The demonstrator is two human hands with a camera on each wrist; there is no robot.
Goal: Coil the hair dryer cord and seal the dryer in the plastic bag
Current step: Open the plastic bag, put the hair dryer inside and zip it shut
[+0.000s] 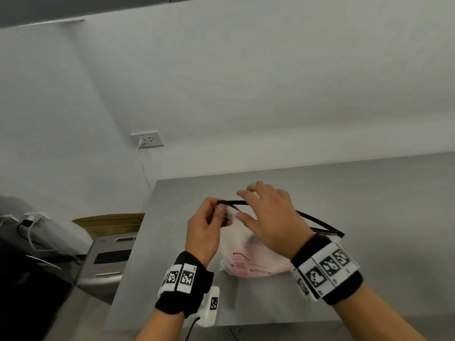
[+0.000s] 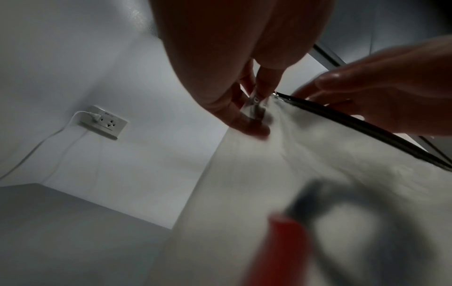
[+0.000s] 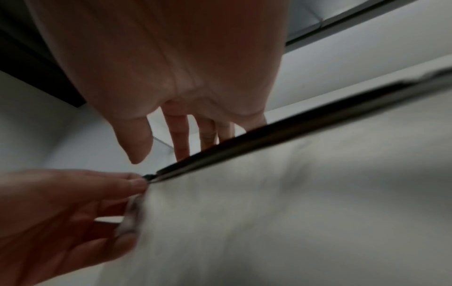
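Observation:
A frosted plastic bag (image 1: 248,252) stands on the steel table (image 1: 369,193), with a black zip strip (image 1: 317,223) along its top edge. The red hair dryer (image 2: 281,251) and a dark loop of cord (image 2: 354,211) show blurred through the bag wall. My left hand (image 1: 219,209) pinches the bag's top left corner by the zip's end (image 2: 257,104). My right hand (image 1: 243,205) hovers over the zip with straight, spread fingers; in the right wrist view its fingers (image 3: 182,139) lie behind the zip strip (image 3: 293,131) and the thumb in front, holding nothing.
A wall socket (image 1: 147,139) with a white cable plugged in is behind the table's left end. A silver appliance (image 1: 108,257) and a cardboard box (image 1: 110,222) stand left of the table. A small white device (image 1: 211,303) lies at the near edge.

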